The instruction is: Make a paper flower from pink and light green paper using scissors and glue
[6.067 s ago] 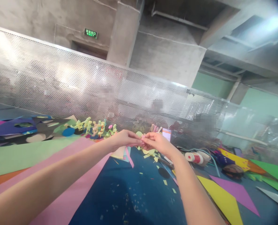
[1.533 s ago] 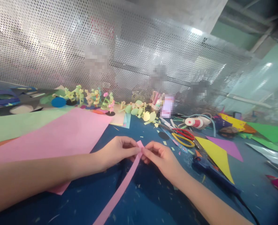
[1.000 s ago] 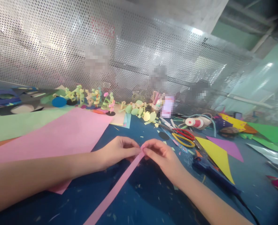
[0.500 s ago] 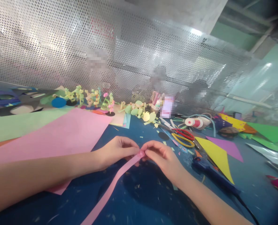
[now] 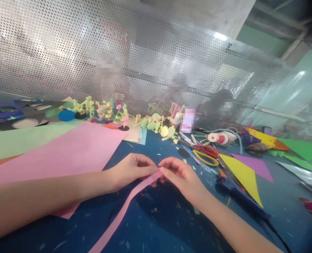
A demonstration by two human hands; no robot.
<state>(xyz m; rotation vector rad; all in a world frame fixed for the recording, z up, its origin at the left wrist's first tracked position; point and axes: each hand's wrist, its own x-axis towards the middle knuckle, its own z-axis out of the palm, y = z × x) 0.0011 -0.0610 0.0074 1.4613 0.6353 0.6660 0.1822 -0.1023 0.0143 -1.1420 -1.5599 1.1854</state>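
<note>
A long pink strip (image 5: 128,202), which looks like foam or paper, runs from the bottom edge up to my fingertips. My left hand (image 5: 131,170) pinches it close to its upper end, thumb on top. At the very end my right hand (image 5: 181,177) grips it between thumb and fingers, the two hands nearly touching. The tip of the strip is partly hidden by my fingers. To the left, partly under my forearm, lies a large pink sheet (image 5: 92,147).
Scissors (image 5: 206,154) with red and yellow handles lie right of my hands, near a blue corded glue gun (image 5: 240,195) and a yellow sheet (image 5: 244,175). Small yellow-green figures (image 5: 89,107) stand along the back before a perforated metal screen (image 5: 150,45). A thread spool (image 5: 220,137) lies back right.
At the strip's upper end, the small bunched piece between my fingertips now looks flatter, and my right thumb presses on it. Both hands stay in nearly the same place.
</note>
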